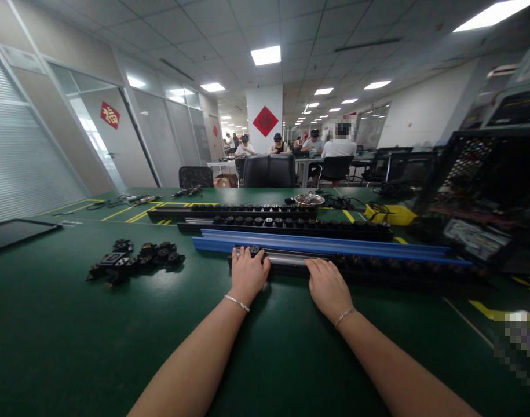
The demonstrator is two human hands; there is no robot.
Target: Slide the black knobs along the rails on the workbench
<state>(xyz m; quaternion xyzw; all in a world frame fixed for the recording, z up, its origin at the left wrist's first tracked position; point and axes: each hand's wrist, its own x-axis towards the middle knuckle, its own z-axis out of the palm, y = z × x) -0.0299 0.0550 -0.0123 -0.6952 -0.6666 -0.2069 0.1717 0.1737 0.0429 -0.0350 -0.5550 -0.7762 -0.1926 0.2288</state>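
Observation:
A long black rail (286, 269) lies across the table in front of me. A bare silvery channel (286, 259) shows between my hands, and a row of dark round parts (390, 263) fills its right side. My left hand (248, 273) is at the rail's left end, its fingers closed around a small black round part (255, 250) sitting in the channel. Further right, my right hand (329, 288) rests with bent fingers over the rail's near edge, gripping it. Its thumb is hidden. Just behind lies a blue rail (308, 240).
Loose black parts (136, 260) are piled to the left. Two more black rails, one a filled rail (291, 227), lie behind the blue one. Further back are a metal bowl (309, 200) and a yellow tray (393, 215). A dark rack (477, 191) stands at right. People sit beyond.

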